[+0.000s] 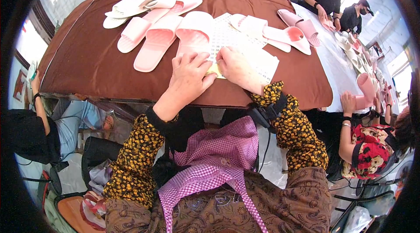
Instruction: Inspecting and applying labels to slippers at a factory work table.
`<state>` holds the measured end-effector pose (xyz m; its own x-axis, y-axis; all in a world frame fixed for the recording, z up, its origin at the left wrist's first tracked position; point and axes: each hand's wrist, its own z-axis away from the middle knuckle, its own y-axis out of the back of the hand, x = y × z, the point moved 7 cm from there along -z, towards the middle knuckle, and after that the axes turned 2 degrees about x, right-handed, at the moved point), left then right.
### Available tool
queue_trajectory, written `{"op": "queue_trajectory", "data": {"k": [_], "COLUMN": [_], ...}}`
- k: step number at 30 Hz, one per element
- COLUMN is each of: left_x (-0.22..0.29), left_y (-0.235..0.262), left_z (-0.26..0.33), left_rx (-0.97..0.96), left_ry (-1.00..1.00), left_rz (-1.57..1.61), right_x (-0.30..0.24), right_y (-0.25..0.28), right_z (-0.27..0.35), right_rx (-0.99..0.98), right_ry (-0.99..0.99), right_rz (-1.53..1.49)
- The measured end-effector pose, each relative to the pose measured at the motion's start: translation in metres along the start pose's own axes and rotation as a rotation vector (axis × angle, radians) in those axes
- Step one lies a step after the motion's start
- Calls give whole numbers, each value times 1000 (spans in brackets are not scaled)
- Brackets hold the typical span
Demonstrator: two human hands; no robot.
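Looking down over a brown-covered table [87,62]; both of the person's hands rest at its near edge on a white printed sheet [245,47]; the left hand [189,75] lies flat, fingers spread and released, touching the sheet's left edge beside a pink slipper [194,34]; the right hand [235,67] curls its fingers down onto a small yellowish slip [215,71] lying between the two hands, though whether it is pinched cannot be told; the sheet's long axis runs from near right to far left; more pink and white slippers [151,43] lie farther off; other people work at a table to the right.
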<state>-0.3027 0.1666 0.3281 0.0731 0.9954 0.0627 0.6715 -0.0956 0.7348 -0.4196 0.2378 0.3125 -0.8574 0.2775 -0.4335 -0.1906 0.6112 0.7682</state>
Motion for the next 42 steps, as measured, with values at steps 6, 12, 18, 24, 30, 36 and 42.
{"op": "queue_trajectory", "data": {"k": [6, 12, 18, 24, 30, 36, 42], "left_x": [-1, 1, 1, -2, -5, -36, -39], "left_y": [1, 3, 3, 1, -1, 12, 26], "left_z": [3, 5, 4, 8, 10, 15, 19], "left_rx": [-30, -26, -11, -1, 44, 222, 209], "left_ry": [14, 9, 9, 11, 11, 318, 241], "left_rz": [8, 7, 11, 10, 87, 555, 188], "right_x": [-5, -12, -14, -14, -25, -45, -40], "right_y": [9, 14, 10, 25, 45, 26, -2], "right_z": [1, 0, 1, -4, -24, -42, -49], "right_rx": [-43, -65, -77, -120, -187, -351, -303], "right_ry": [-32, 36, 51, 4, 10, -35, -112], "right_rz": [-3, -8, 60, -17, -137, 37, -78]}}
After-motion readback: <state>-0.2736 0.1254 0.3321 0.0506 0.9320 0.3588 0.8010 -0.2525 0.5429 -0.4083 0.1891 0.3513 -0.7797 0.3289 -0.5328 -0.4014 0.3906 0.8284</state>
